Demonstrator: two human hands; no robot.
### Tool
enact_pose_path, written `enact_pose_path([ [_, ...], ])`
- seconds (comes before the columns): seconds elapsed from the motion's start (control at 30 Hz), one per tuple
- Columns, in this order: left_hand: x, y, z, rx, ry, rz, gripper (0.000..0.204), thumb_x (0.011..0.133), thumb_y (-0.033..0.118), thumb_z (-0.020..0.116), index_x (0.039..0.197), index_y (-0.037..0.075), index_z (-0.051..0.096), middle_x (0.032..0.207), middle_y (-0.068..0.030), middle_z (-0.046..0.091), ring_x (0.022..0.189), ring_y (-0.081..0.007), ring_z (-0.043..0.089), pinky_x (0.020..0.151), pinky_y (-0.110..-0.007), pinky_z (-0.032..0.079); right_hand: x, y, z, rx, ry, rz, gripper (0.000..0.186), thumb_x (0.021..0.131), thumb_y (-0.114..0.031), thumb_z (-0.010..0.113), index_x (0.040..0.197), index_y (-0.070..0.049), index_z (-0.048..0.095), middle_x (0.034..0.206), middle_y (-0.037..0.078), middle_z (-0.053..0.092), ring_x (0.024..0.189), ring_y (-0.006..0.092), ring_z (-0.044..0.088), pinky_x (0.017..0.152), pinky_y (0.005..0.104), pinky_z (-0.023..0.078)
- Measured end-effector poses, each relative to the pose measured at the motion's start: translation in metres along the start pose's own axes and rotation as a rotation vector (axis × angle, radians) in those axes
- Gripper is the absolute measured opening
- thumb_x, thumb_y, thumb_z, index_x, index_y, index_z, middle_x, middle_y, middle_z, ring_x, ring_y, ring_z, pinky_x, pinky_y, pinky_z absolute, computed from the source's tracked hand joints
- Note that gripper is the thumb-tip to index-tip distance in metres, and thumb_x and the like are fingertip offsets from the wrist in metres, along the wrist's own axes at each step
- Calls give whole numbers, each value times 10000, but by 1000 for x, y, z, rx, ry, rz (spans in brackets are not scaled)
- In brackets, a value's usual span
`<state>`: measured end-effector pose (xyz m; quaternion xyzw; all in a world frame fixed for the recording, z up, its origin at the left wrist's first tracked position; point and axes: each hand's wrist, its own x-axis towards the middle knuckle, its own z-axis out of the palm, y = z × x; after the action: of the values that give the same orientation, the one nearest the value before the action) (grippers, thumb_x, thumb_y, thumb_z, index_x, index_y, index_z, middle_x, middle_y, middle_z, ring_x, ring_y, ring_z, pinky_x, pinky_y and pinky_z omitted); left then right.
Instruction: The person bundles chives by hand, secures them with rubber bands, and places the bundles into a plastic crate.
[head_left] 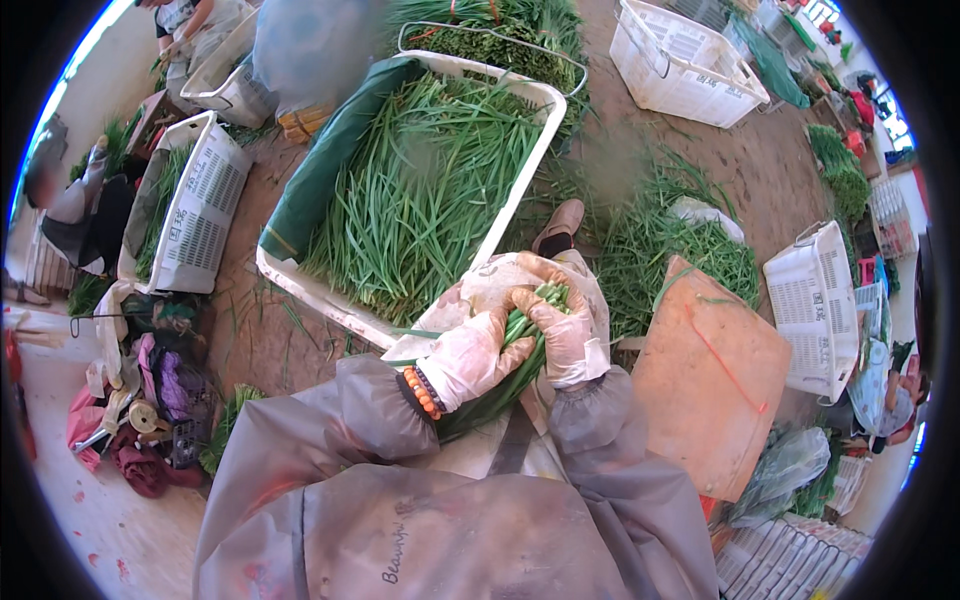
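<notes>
I hold a bunch of long green stalks [550,294] upright over my lap with both gloved hands, the long leaves trailing down between them. My left hand [472,356], with orange beads at its wrist, is closed round the bunch from the left. My right hand [566,338] wraps its upper part from the right, fingers curled near the cut ends. Just beyond my hands is a white crate [330,318] with a green liner, full of loose long leaves [420,200]. A loose heap of greens [690,250] lies to the right, beside a wooden board [710,390] with a red tie on it.
White crates [205,200] stand left, back right [685,85] and right [810,310]. More bundled greens [500,30] lie beyond the middle crate. Bags and cloths [150,400] are at left, plastic bags [785,470] at lower right. People [75,210] sit at the left edge.
</notes>
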<state>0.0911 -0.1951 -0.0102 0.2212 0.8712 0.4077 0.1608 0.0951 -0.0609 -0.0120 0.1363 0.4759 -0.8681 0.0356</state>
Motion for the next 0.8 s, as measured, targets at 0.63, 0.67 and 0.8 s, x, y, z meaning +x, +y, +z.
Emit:
enact_pose_path([
  [0.63, -26, 42, -42, -1818, -418, -267, 749, 744, 659, 442, 1173, 45, 457, 1102, -104, 522, 1049, -203, 485, 897, -354, 389, 3, -57, 30, -1345, -598, -1434, 282, 754, -89, 565, 1030, -56, 517, 879, 82, 531, 756, 169, 542, 677, 235, 447],
  [0.67, -24, 45, -37, -1820, -325, -404, 723, 744, 630, 485, 1144, 29, 463, 1034, -99, 546, 958, -183, 534, 839, -339, 442, -1, -32, 18, -1350, -644, -1376, 283, 756, -87, 560, 1033, -54, 517, 877, 82, 534, 756, 167, 542, 678, 235, 446],
  [0.8, -34, -14, 13, -2959, -832, -509, 587, 872, 372, 467, 1129, -149, 382, 762, -65, 551, 542, -40, 445, 364, -170, 388, -28, 34, -9, -1323, -811, -1147, 286, 764, -83, 540, 1046, -44, 515, 871, 81, 544, 755, 163, 544, 679, 233, 443],
])
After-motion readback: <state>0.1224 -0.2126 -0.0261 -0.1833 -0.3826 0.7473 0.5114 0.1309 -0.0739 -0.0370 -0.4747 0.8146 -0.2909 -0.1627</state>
